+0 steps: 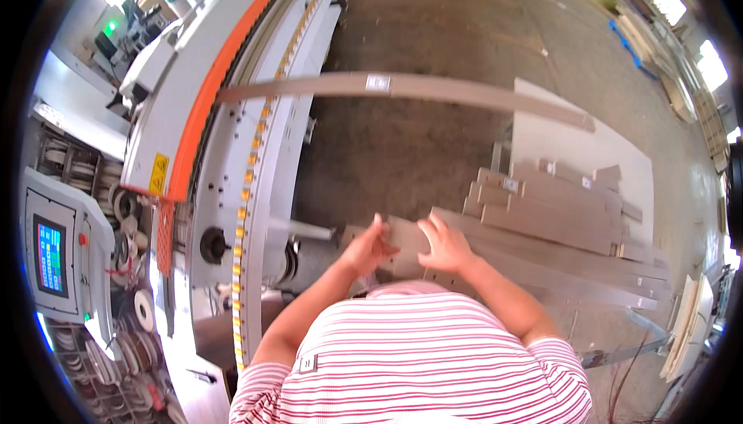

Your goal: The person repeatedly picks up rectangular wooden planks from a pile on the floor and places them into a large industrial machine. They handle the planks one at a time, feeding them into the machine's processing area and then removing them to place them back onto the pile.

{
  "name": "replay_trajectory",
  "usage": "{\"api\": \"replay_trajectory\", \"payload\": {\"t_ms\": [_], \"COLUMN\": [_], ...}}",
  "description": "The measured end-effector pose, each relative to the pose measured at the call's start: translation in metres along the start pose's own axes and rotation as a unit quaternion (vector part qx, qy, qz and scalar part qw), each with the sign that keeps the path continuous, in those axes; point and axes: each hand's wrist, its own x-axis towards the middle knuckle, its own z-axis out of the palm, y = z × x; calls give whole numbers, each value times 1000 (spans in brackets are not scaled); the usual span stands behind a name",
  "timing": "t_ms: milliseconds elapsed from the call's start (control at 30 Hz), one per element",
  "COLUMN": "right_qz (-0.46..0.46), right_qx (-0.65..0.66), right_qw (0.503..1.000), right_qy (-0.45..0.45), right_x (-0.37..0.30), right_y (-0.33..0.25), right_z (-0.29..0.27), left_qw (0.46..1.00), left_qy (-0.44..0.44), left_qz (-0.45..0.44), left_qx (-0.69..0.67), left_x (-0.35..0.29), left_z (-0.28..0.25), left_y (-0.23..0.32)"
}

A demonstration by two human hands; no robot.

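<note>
In front of my chest, a flat brown board (404,232) spans the gap between my two hands. My left hand (367,249) grips it from the left, with the thumb pointing up and the other fingers curled at its face. Over the board's right part lies my right hand (449,247), its fingers bent onto the surface; their undersides are hidden. Just right of that hand, long brown panels (526,257) reach away to the right. My striped shirt covers the board's near edge.
An edge-banding machine with an orange strip (203,126) and a roller rail (246,192) runs along the left. Beside it stands a control screen (51,257) above tape rolls (145,308). A long strip (418,88) crosses ahead. Stacked brown panels (561,215) lie on a white sheet (619,149).
</note>
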Motion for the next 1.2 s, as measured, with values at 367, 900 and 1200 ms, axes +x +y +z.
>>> {"api": "replay_trajectory", "payload": {"t_ms": [367, 900, 1200], "right_qz": [59, 392, 158], "right_qx": [-35, 343, 92], "right_qw": [989, 734, 921], "right_qy": [-129, -436, -344], "right_x": [-41, -123, -77], "right_y": [16, 202, 86], "right_z": [-24, 18, -16], "left_qw": [875, 774, 720], "left_qy": [309, 477, 545], "left_qz": [371, 416, 428], "left_qx": [-24, 24, -26], "left_x": [-75, -117, -132], "left_z": [-29, -100, -198], "left_y": [117, 206, 178]}}
